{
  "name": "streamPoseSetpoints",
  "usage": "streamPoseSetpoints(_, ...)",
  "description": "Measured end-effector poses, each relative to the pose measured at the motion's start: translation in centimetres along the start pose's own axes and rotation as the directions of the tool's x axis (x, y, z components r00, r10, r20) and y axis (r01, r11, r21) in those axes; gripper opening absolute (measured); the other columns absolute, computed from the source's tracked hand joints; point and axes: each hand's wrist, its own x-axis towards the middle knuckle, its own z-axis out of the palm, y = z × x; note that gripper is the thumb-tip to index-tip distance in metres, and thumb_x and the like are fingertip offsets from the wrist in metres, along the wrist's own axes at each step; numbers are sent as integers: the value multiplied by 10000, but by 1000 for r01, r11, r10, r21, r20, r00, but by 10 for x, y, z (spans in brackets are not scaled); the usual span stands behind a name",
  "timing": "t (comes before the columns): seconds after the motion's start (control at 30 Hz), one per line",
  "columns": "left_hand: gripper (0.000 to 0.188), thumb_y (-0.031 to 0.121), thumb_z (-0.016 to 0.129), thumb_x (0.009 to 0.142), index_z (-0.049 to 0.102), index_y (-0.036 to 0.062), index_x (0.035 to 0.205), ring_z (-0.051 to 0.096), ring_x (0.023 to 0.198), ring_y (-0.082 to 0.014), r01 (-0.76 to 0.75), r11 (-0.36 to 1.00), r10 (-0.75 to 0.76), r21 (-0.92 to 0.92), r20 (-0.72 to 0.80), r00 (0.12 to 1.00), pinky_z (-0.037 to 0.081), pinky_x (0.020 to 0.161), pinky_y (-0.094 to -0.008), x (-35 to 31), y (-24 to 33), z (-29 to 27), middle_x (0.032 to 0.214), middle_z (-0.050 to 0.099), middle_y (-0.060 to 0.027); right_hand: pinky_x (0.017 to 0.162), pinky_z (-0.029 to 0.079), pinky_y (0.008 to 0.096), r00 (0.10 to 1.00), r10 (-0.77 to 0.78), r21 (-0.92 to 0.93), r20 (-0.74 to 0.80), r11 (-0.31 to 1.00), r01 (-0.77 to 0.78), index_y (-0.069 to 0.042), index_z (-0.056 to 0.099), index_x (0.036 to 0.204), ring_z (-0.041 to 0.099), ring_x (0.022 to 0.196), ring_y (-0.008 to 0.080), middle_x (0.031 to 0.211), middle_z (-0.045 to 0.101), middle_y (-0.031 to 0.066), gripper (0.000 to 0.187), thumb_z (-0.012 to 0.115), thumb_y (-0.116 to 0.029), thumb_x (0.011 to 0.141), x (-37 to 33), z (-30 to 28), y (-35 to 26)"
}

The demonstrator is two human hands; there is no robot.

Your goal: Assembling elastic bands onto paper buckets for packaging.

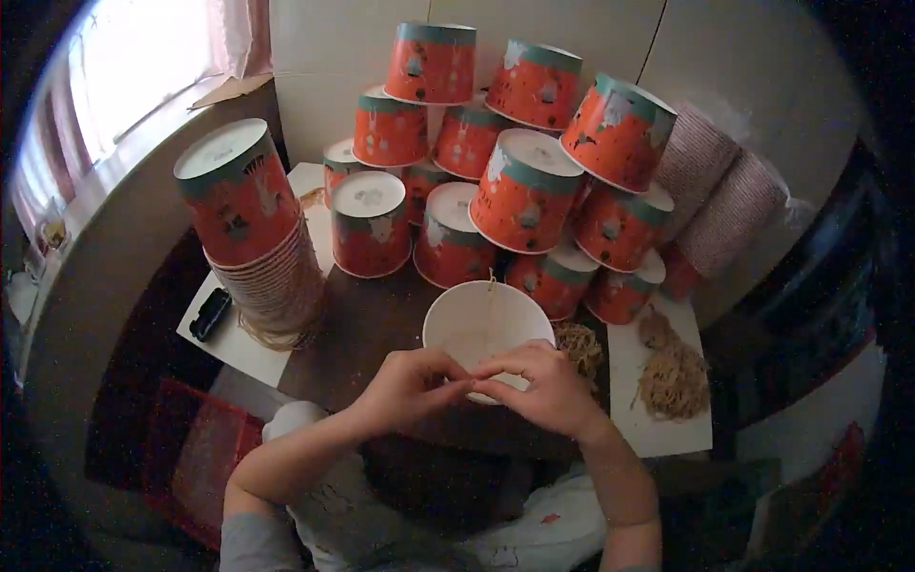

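A white paper bucket (467,319) stands mouth up at the table's near edge, its pale inside showing. Over its near rim, my left hand (405,386) and my right hand (545,386) meet with thumbs and forefingers pinched together. Whatever lies between the fingertips is too small to make out. A thin tan strand (492,283) crosses the bucket's far rim and runs down its inner wall. Right beside the bucket, partly behind my right hand, lies a heap of tan string (579,348).
Upside-down orange and green buckets (529,195) are piled at the back. A tall nested bucket stack (243,195) stands left, near a black object (211,315). Another tan string bundle (673,381) lies right. Long wrapped stacks (734,205) lean behind; a red crate (195,458) sits lower left.
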Motion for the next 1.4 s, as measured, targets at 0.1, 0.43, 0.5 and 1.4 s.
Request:
streamPoseSetpoints(0.1, 127, 158, 618, 737, 611, 39, 781, 535, 619, -117, -57, 973, 70, 222, -53, 996, 434, 535, -248, -1, 0, 1, 666, 576, -44, 696, 421, 343, 1000, -21, -95, 11, 995, 22, -62, 609, 810, 570, 767, 258, 795, 616, 79, 221, 611, -267, 727, 0, 1, 2)
streamPoseSetpoints(0.43, 123, 163, 658, 623, 577, 95, 685, 528, 670, -205, -479, 473, 627, 740, 100, 773, 457, 577, -310, 2, -12, 8, 700, 549, -28, 663, 441, 288, 979, 88, -17, 184, 996, -86, -24, 595, 794, 577, 704, 185, 748, 601, 97, 137, 611, -130, 708, 1, 5, 16)
streamPoseSetpoints(0.5, 132, 172, 658, 623, 577, 99, 698, 526, 685, -199, -461, 454, 606, 762, 114, 787, 458, 591, -306, 2, -12, 10, 716, 552, -20, 661, 443, 280, 975, 118, -17, 187, 993, -117, -21, 593, 798, 577, 701, 169, 743, 602, 93, 137, 608, -125, 709, 0, 4, 20)
streamPoseSetpoints(1.4, 157, 192, 524, 596, 560, 102, 720, 463, 747, -133, -728, 34, 497, 684, 621, 606, 384, 625, -253, -9, -28, 9, 717, 479, 18, 645, 452, 293, 797, 200, -21, 570, 973, -229, -47, 608, 799, 586, 709, 198, 754, 604, 90, 184, 582, -177, 672, -17, 11, 46)
